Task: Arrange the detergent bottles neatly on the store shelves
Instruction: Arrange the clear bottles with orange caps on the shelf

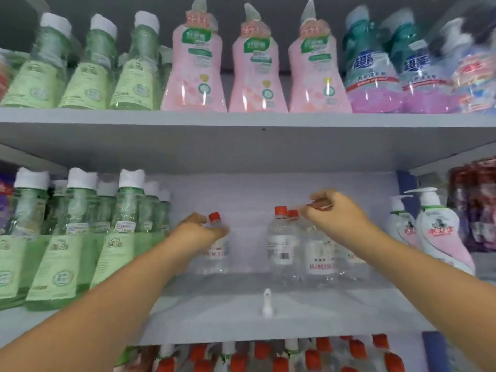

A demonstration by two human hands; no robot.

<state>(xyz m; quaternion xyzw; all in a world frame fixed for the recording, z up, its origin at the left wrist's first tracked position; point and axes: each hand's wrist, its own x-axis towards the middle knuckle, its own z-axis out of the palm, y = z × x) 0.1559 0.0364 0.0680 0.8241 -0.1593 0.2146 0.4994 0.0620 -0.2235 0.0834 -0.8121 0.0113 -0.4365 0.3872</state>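
The left hand [200,228] grips the neck of one clear plastic bottle with a red cap [216,244] at the back of the grey middle shelf [295,312]. The right hand [335,213], fingers curled but holding nothing I can see, hovers over two more clear red-capped bottles [280,242]. Three pink bottles [257,73] stand on the top shelf.

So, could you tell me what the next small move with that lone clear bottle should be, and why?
Probably slide the clear bottle, gripped by the left hand, rightward beside the red-capped cluster under the right hand, since a bare gap separates them.
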